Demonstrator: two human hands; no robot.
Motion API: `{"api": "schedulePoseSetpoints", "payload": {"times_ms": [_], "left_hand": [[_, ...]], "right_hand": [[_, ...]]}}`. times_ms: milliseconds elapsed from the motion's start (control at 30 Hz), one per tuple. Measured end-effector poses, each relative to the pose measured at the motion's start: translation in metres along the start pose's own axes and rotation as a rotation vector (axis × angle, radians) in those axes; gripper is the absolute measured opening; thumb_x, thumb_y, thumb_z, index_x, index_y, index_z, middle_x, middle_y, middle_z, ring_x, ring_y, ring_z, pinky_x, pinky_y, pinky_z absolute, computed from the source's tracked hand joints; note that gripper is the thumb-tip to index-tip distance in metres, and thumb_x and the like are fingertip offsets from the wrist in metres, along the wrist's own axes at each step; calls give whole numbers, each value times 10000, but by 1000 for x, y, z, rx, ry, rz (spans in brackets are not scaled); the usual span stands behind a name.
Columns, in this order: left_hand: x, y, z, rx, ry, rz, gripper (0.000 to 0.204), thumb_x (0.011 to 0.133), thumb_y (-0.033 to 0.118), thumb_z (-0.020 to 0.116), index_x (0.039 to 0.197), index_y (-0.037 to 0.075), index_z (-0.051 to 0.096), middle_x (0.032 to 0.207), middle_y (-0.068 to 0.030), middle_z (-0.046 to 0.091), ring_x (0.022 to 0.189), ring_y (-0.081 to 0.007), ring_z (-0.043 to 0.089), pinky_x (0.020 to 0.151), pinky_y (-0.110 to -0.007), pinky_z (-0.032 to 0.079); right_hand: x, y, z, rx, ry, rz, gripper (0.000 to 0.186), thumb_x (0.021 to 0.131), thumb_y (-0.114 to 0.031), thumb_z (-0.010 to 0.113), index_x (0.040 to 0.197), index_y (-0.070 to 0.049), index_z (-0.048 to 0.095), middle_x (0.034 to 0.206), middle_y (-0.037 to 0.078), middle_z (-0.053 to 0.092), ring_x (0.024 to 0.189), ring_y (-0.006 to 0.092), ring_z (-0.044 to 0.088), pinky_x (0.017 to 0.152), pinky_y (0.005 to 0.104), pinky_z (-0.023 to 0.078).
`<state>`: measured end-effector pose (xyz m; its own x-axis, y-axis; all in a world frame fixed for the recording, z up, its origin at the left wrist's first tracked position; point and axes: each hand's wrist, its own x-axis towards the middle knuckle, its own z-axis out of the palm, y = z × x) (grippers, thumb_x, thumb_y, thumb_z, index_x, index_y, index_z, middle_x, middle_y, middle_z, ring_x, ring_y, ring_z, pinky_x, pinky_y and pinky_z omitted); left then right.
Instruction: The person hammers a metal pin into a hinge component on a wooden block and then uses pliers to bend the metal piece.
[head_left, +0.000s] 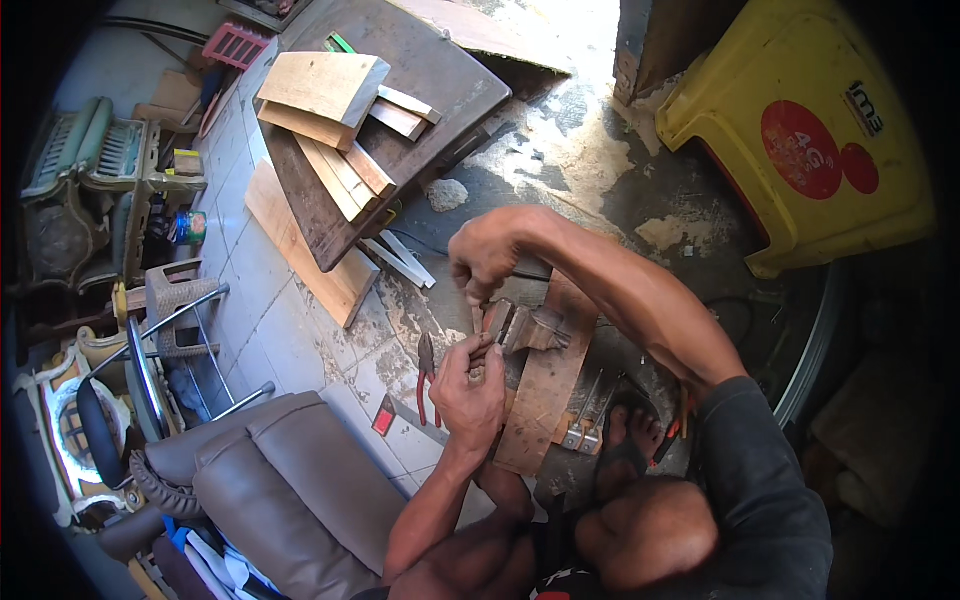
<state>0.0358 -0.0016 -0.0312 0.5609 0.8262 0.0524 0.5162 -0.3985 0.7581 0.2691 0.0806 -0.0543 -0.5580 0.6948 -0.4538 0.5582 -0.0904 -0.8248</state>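
My right hand (485, 255) is closed at the upper end of a narrow piece (477, 313) that looks like a flat tool, angled down toward a metal vise (535, 327). My left hand (472, 395) is closed just below it, fingers at the piece's lower end beside the vise jaws; exactly what they grip is hidden. The vise sits on a worn wooden board (535, 425) lying on the floor. Red-handled pliers (424, 395) lie left of my left hand, near a small red object (384, 416). A small metal fitting with thin rods (582, 434) is beside my bare foot (630, 440).
A dark low table (463, 90) holds cut wood pieces (320, 85), with a plank (300, 255) on the tiles beside it. A yellow plastic stool (730, 100) is at the upper right. A brown cushioned seat (300, 475), a metal frame and ornate furniture (70, 200) crowd the left.
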Motion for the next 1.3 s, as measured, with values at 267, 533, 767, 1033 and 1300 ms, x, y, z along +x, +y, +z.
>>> {"api": "schedulePoseSetpoints", "payload": {"times_ms": [267,533,767,1033,1300], "left_hand": [[-1,-3,2,17,8,-12,216,916,33,748,1104,-57,694,952,-149,753,864,-179,742,799,-306,595],[0,1,3,-14,-12,-41,206,913,37,745,1089,-57,695,960,-149,752,867,-189,745,805,-313,596],[0,1,1,-8,1,-24,206,908,35,746,1086,-55,699,954,-152,751,855,-188,743,796,-313,597],[0,1,2,21,1,-41,195,912,46,750,1074,-49,699,947,-149,757,858,-182,740,811,-315,590],[-5,2,7,30,27,-40,184,920,52,759,1065,-45,698,919,-134,752,850,-173,731,805,-305,577]], "right_hand": [[60,41,45,201,-158,-14,561,924,-565,686,1188,-78,773,1086,78,762,1024,219,692,910,388,545],[39,54,52,164,85,309,869,974,-795,434,1218,-23,749,1120,159,753,1070,286,682,972,436,521],[-9,18,11,-18,45,106,564,934,-556,698,1248,-88,727,1071,132,750,823,254,696,717,371,554],[10,19,14,163,-55,-254,663,824,-569,816,1277,-94,724,1101,108,743,958,222,673,833,391,526],[46,23,35,423,-164,-429,667,799,-509,857,1307,-97,722,1102,86,726,1008,207,637,847,350,489]]}}
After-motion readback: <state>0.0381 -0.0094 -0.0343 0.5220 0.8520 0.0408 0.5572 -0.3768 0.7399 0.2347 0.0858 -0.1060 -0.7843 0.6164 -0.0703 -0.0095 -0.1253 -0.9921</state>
